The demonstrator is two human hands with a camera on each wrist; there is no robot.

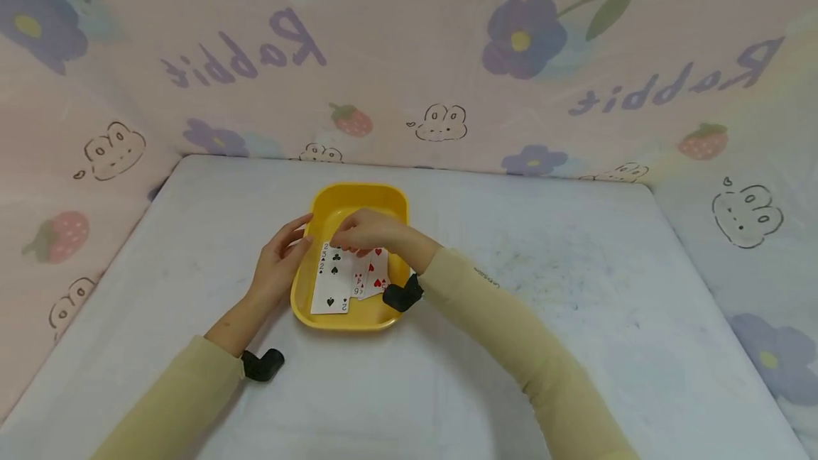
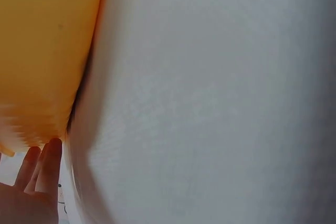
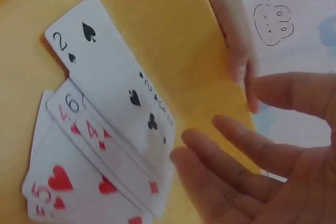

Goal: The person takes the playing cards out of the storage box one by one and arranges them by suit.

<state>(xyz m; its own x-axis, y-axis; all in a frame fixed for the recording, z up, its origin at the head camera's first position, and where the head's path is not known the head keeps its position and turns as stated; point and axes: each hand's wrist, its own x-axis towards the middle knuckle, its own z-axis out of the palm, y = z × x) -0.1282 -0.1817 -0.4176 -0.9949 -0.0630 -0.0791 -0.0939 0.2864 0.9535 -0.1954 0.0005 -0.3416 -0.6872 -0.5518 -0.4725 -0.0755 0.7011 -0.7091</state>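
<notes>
A yellow tray [image 1: 351, 322] holds two groups of playing cards. The black-suit group, with a two of spades [image 3: 107, 59], lies at the left of the tray; beside it overlap red cards, among them a four of diamonds [image 3: 116, 150] and a five of hearts [image 3: 79, 187]. My right hand [image 1: 367, 231] hovers over the cards' far ends. In the right wrist view its fingers [image 3: 247, 145] are loosely bent, thumb apart, with nothing between them. My left hand [image 1: 276, 261] rests at the tray's left side, its straight fingertips [image 2: 51, 156] touching the outer wall.
The tray stands on a white-covered table [image 1: 543, 254]. A pink printed cloth [image 1: 396, 41] with rabbits and flowers rises behind and at both sides. A black wrist mount [image 1: 263, 365] sits on the left sleeve, another [image 1: 402, 295] on the right, overlapping the tray's right rim.
</notes>
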